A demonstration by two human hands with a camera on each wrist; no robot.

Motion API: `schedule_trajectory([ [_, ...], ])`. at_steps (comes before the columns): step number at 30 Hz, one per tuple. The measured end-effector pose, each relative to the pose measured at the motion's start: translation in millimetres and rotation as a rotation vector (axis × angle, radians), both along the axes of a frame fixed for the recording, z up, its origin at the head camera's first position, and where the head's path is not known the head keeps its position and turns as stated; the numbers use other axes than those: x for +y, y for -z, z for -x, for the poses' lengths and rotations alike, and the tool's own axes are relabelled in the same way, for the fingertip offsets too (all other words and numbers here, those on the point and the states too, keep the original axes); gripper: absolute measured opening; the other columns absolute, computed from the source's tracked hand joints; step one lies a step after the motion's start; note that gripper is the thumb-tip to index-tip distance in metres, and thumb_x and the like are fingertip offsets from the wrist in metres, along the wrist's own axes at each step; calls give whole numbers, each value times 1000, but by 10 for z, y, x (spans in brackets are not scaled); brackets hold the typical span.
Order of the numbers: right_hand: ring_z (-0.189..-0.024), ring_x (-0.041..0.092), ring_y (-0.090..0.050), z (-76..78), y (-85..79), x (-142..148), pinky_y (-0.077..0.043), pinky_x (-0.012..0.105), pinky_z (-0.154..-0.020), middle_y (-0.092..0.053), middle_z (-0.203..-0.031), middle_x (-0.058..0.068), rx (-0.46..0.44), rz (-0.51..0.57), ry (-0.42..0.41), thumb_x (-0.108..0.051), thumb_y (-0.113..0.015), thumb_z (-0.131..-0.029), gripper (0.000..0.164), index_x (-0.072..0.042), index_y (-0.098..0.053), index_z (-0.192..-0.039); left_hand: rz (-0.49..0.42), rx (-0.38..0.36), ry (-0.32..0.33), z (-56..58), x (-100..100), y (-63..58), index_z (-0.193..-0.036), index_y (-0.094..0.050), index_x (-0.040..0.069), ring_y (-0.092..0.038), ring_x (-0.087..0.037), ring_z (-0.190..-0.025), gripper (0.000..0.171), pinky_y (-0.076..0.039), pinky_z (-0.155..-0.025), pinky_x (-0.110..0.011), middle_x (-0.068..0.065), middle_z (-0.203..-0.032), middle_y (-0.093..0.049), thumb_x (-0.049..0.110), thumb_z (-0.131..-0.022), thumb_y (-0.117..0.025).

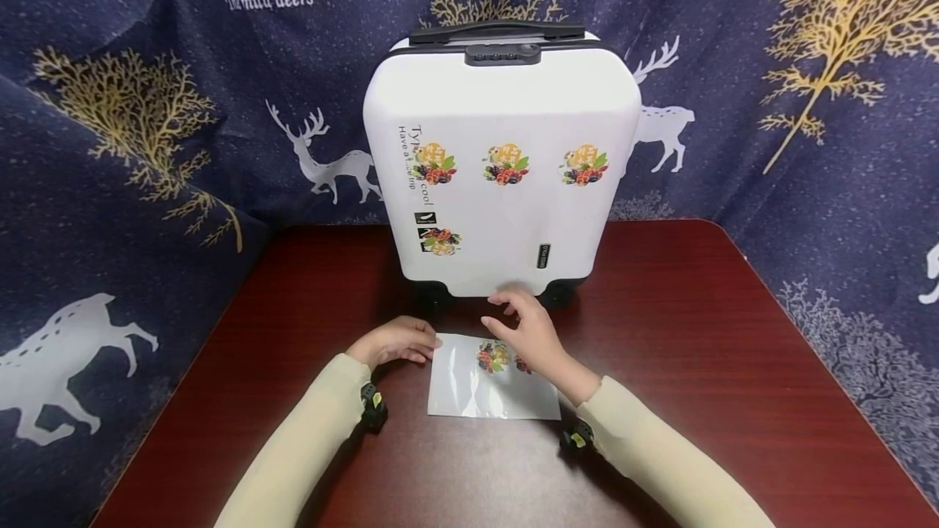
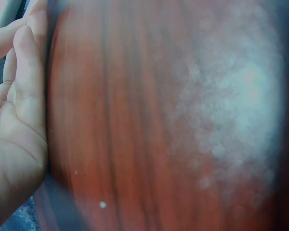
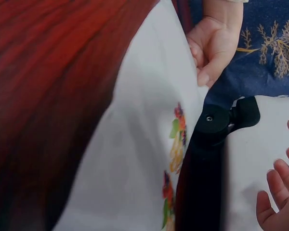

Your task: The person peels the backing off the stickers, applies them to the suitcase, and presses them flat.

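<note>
A white sticker sheet (image 1: pixel 458 389) lies on the table with colourful fruit stickers (image 1: pixel 493 357) along its upper part. My left hand (image 1: pixel 399 341) pinches its upper left corner between thumb and fingers, as the right wrist view also shows. Over the sheet's right side hovers my right hand (image 1: pixel 534 336), fingers apart and loosely bent, holding nothing; it partly covers one sticker. Just beyond stands a white suitcase (image 1: pixel 506 218) with several fruit stickers on its front: three in a row (image 1: pixel 506 165) and one upside down (image 1: pixel 443 241) at lower left.
The suitcase stands upright on black wheels (image 1: pixel 557 292), its black handle (image 1: pixel 499 31) on top. Beneath everything is a dark red wooden table (image 1: pixel 697 349). Close behind the suitcase hangs a blue cloth (image 1: pixel 315 63) with deer and trees.
</note>
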State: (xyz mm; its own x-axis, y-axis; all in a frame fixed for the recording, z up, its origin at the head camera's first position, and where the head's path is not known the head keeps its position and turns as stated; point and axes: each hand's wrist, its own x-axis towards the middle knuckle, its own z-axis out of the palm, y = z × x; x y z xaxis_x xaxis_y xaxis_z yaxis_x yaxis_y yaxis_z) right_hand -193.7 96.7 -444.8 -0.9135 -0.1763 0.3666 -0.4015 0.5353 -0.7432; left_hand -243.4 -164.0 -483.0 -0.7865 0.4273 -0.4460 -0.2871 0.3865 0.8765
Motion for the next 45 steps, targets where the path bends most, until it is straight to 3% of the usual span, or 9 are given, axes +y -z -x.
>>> schedule_trajectory([
  [7,-100,29,-64,-22,50,67,-54,44,-88,-69,-119,13,-52,-74,3,-17,-78,-90,31,-6,-70,-118,13,0,-11,-4,4,-2,-93,-64,5,-67,-9,-75,5,-59,-69,-20,0,-83,-66,9,-95,-67],
  [25,-108,29,-64,50,221,224,-54,44,-94,-72,-122,13,-215,-175,-98,-15,-75,-91,33,-4,-71,-121,6,12,-15,-7,-15,5,-95,-64,6,-68,-10,-77,4,-58,-69,-20,-1,-86,-68,9,-96,-66],
  [31,-86,28,-69,82,221,231,-57,34,-75,-71,-121,16,-327,-195,-166,-15,-73,-91,37,-3,-69,-126,-8,12,-12,-14,-13,2,-98,-66,5,-69,-10,-80,4,-58,-70,-20,0,-88,-71,8,-96,-67],
  [34,-84,29,-69,93,227,233,-58,37,-76,-71,-121,16,-353,-206,-186,-17,-73,-91,39,-2,-69,-126,-20,9,-17,-14,-19,7,-98,-67,4,-70,-10,-81,5,-59,-71,-20,0,-88,-72,8,-96,-67],
  [36,-83,18,-68,103,229,236,-55,35,-85,-72,-122,17,-348,-229,-190,-19,-74,-91,38,-3,-69,-125,-30,6,-22,-15,-24,12,-98,-67,5,-71,-10,-81,4,-59,-71,-21,1,-88,-72,8,-96,-68],
  [39,-56,12,-59,122,228,244,-56,31,-70,-69,-124,21,-400,-205,-204,-19,-73,-92,39,-1,-68,-126,-37,4,-27,-12,-30,21,-97,-68,5,-71,-11,-82,4,-59,-71,-21,1,-88,-72,9,-96,-68],
  [40,-55,11,-58,130,229,247,-55,30,-69,-70,-124,21,-405,-211,-205,-20,-73,-92,39,-1,-68,-125,-38,4,-28,-11,-32,23,-97,-68,5,-71,-11,-82,4,-59,-72,-21,1,-88,-72,9,-96,-68],
  [43,-73,13,-65,144,228,256,-58,34,-75,-72,-124,18,-409,-237,-196,-22,-74,-92,37,-2,-70,-124,-31,5,-26,0,-34,25,-98,-68,5,-72,-11,-83,5,-60,-72,-22,1,-89,-72,9,-96,-68],
  [45,-88,19,-69,150,223,260,-57,39,-89,-73,-122,16,-395,-268,-189,-23,-74,-92,36,-3,-71,-122,-29,3,-26,4,-35,22,-98,-69,5,-72,-11,-83,5,-59,-73,-22,1,-89,-73,9,-96,-68],
])
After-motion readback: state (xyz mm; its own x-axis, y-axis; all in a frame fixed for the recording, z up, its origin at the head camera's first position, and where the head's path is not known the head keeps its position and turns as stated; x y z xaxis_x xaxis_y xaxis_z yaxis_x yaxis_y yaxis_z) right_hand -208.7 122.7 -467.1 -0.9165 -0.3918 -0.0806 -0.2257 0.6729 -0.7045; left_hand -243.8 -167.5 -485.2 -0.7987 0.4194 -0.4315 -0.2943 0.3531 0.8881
